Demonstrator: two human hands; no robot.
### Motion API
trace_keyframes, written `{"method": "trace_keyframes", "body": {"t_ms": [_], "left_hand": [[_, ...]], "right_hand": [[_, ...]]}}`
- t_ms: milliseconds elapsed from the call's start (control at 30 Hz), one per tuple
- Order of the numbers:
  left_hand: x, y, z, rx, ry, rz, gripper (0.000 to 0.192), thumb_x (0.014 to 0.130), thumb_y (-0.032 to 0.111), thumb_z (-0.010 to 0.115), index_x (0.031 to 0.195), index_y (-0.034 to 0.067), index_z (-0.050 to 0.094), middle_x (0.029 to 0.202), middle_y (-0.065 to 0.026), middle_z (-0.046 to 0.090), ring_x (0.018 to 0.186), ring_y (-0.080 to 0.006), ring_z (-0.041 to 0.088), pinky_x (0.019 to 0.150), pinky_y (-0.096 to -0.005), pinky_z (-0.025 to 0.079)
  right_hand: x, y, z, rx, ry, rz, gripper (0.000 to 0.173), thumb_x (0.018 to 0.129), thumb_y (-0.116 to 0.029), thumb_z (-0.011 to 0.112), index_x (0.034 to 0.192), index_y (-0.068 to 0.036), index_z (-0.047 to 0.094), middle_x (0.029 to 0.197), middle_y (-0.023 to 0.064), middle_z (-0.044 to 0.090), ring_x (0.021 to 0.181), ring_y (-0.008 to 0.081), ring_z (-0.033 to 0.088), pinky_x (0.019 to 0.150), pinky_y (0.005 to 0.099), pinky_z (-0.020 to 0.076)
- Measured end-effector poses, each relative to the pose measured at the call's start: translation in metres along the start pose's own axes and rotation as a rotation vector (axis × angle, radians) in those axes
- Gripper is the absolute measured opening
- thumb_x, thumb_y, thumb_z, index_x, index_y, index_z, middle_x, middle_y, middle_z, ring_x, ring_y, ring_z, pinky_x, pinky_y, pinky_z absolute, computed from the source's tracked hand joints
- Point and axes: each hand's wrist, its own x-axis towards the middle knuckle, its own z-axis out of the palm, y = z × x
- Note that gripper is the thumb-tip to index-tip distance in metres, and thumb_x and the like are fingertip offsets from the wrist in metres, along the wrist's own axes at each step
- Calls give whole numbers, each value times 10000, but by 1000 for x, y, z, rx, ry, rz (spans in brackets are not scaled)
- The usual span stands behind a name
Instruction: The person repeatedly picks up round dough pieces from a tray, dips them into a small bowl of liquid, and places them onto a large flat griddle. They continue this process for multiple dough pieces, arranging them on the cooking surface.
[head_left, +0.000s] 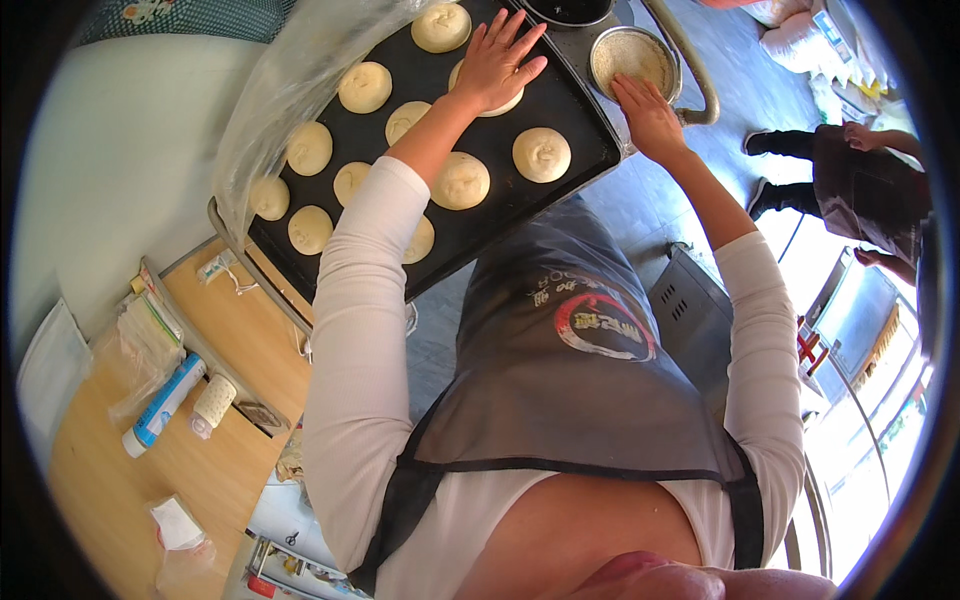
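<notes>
My left hand (501, 60), fingers spread, is over a pale dough round (501, 105) on a black baking tray (581, 112). It partly covers that round, and whether the palm touches it is hidden. The fingertips of my right hand (649, 116) reach into a round metal bowl (634, 56) of pale, fine grains or crumbs beside the tray's right edge. What those fingers hold, if anything, cannot be seen. Several more rounds lie spaced over the tray, among them a dough round (541, 155) near its right corner and another dough round (460, 181) near my left forearm.
Clear plastic sheeting (277, 97) is bunched along the tray's left side. A dark round container (574, 9) stands beyond the bowl, near a curved metal rail (701, 82). Another person (862, 180) stands at right. A wooden surface (112, 480) at lower left carries a blue-and-white tube (165, 405).
</notes>
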Motion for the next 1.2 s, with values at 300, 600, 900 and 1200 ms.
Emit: {"method": "trace_keyframes", "body": {"t_ms": [300,600,900,1200], "left_hand": [[-10,-1,-2,434,-155,169,565,902,562,337,1405,307,312,1504,2,197,1393,-191,137,1110,-491,69],[16,-29,-9,-821,104,-126,604,869,397,531,1329,29,399,1374,-132,399,1290,-246,347,1057,-341,271],[-17,-68,-51,-437,-136,-764,286,805,270,668,845,-12,651,747,-55,645,678,-129,609,615,-249,494],[-19,-64,-23,-346,-646,-774,471,622,326,789,871,-47,643,809,-159,648,751,-215,639,654,-337,501]], "right_hand": [[8,8,16,63,51,23,420,789,3,464,1192,-89,539,1239,84,541,1209,281,451,1068,371,311],[32,-60,-41,483,425,-62,314,834,-184,604,1124,-65,578,1122,113,611,1030,287,578,1038,434,337],[63,-176,-30,72,16,-170,772,888,-591,318,1384,1,299,1457,124,287,1370,222,209,1122,379,129],[13,-199,-41,461,319,-13,589,902,-408,457,1289,34,420,1372,189,394,1308,305,321,1091,442,203]]}}
